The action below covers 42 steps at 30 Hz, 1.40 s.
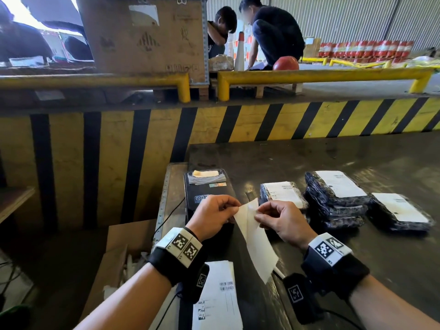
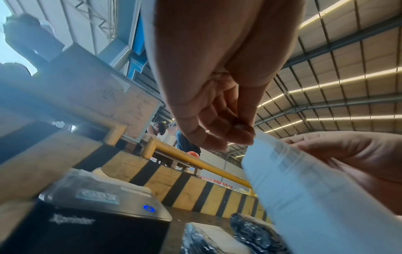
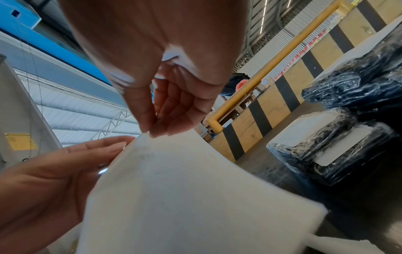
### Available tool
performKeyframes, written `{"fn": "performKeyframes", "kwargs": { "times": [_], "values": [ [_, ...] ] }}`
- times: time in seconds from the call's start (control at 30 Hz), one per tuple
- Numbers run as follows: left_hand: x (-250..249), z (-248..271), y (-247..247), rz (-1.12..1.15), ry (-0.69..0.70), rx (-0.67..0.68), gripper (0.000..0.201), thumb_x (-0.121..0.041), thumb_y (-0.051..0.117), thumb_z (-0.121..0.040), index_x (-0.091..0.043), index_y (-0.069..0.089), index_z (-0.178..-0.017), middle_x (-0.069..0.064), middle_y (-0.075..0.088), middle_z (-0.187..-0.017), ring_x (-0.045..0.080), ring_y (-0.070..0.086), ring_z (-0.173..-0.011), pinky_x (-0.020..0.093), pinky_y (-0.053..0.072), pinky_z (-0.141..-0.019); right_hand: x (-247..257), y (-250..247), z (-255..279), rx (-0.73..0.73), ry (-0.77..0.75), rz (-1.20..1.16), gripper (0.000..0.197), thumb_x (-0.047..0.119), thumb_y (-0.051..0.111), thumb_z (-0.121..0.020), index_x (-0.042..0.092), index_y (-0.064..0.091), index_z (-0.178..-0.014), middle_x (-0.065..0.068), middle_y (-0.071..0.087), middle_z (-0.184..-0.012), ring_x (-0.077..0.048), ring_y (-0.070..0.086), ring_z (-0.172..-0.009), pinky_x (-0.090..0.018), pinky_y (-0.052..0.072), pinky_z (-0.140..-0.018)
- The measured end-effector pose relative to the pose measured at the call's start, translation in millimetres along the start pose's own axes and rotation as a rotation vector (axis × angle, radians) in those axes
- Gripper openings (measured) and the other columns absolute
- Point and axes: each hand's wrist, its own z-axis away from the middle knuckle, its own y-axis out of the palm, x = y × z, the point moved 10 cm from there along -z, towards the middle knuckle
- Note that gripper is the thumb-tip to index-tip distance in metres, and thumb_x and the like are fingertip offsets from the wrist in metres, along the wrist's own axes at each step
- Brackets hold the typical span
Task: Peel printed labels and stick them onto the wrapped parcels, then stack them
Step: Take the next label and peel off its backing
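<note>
Both hands hold one label sheet (image 1: 253, 236) up before the black printer (image 1: 207, 189): my left hand (image 1: 210, 216) pinches its top corner, my right hand (image 1: 284, 222) pinches the edge beside it. Right of the printer, labelled wrapped parcels (image 1: 333, 198) sit stacked on the table (image 1: 357, 158).

Bare dark tabletop (image 1: 333, 158) behind and right-front open. Blocking: black label printer (image 1: 209, 194) left, black film-wrapped labelled parcels (image 1: 335, 198) mid-right, striped yellow-black wall (image 1: 238, 122) behind.
</note>
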Motion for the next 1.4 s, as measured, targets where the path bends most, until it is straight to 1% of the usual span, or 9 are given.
{"fn": "performKeyframes", "kwargs": {
  "times": [0.13,0.33,0.5,0.67,0.77,0.93,1.13,1.3,1.4],
  "values": [
    [19.4,0.0,-31.9,-0.032,-0.045,-0.115,0.012,-0.009,0.062,-0.089,-0.014,0.071,-0.094,0.002,0.071,-0.085,0.012,0.065,-0.069,0.023,0.056,-0.069,-7.6,-18.4,-1.0,-0.073,0.012,0.027,0.009,0.003,0.07,-0.08,0.012,0.069,-0.081,-0.004,0.069,-0.076,-0.012,0.064,-0.065,-0.017,0.056,-0.064],
    [60.4,5.4,-77.3,-0.026,-0.16,-0.302,0.013,-0.006,0.06,-0.09,-0.013,0.07,-0.092,-0.001,0.068,-0.078,0.011,0.063,-0.064,0.015,0.05,-0.058,-33.8,-56.7,-5.0,-0.232,0.016,0.099,0.017,0.006,0.073,-0.077,0.021,0.068,-0.078,0.005,0.068,-0.076,-0.01,0.063,-0.07,-0.011,0.051,-0.066],
    [120.2,20.1,-110.7,0.144,-0.385,-0.455,0.013,-0.008,0.06,-0.09,-0.006,0.071,-0.097,0.011,0.07,-0.082,0.019,0.064,-0.065,0.028,0.053,-0.061,-56.3,-91.2,-5.6,-0.349,0.048,0.084,0.013,0.003,0.073,-0.076,0.005,0.07,-0.089,0.0,0.067,-0.071,0.004,0.06,-0.053,-0.009,0.05,-0.06],
    [135.7,32.7,-120.4,0.233,-0.457,-0.492,0.011,-0.005,0.058,-0.091,-0.003,0.068,-0.093,0.013,0.066,-0.074,0.018,0.058,-0.059,0.027,0.05,-0.059,-57.8,-125.6,-0.7,-0.446,0.051,-0.014,0.016,0.004,0.071,-0.078,0.003,0.068,-0.094,0.001,0.068,-0.065,0.0,0.058,-0.046,-0.013,0.052,-0.051],
    [130.6,31.4,-118.9,0.229,-0.444,-0.495,0.012,-0.006,0.057,-0.092,-0.008,0.068,-0.089,0.01,0.066,-0.076,0.014,0.058,-0.058,0.022,0.049,-0.054,-35.0,-132.1,0.7,-0.495,-0.031,-0.003,0.012,0.006,0.07,-0.08,0.007,0.069,-0.092,0.004,0.066,-0.064,0.003,0.056,-0.047,-0.007,0.047,-0.051],
    [123.4,25.3,-104.2,0.282,-0.421,-0.459,0.012,-0.008,0.057,-0.092,-0.007,0.069,-0.092,0.008,0.066,-0.074,0.012,0.06,-0.058,0.022,0.049,-0.056,-12.0,-98.0,4.2,-0.397,-0.062,0.006,0.012,0.005,0.069,-0.08,0.012,0.068,-0.091,-0.001,0.063,-0.068,0.003,0.055,-0.046,-0.007,0.044,-0.047],
    [106.5,31.9,-70.1,0.345,-0.388,-0.341,0.013,-0.013,0.056,-0.094,-0.006,0.066,-0.099,0.011,0.065,-0.08,0.014,0.063,-0.065,0.021,0.051,-0.057,-73.0,-44.0,6.7,-0.223,0.107,0.145,0.013,0.004,0.071,-0.079,0.009,0.069,-0.09,-0.001,0.061,-0.059,0.001,0.051,-0.041,-0.011,0.043,-0.047],
    [108.3,41.2,-53.0,0.37,-0.416,-0.301,0.012,-0.012,0.054,-0.095,-0.008,0.064,-0.1,0.014,0.065,-0.086,0.015,0.063,-0.064,0.022,0.052,-0.057,-109.2,-7.3,17.0,-0.071,0.179,0.294,0.017,0.015,0.076,-0.076,0.03,0.069,-0.077,0.001,0.07,-0.07,-0.01,0.061,-0.057,-0.024,0.051,-0.062],
    [109.3,45.3,-46.7,0.388,-0.429,-0.288,0.013,-0.011,0.051,-0.096,-0.01,0.062,-0.102,0.014,0.064,-0.09,0.015,0.063,-0.066,0.024,0.053,-0.061,-120.0,1.3,19.5,-0.022,0.203,0.373,0.013,0.018,0.076,-0.076,0.029,0.071,-0.081,0.004,0.072,-0.078,-0.01,0.064,-0.066,-0.024,0.051,-0.069]
  ]
}}
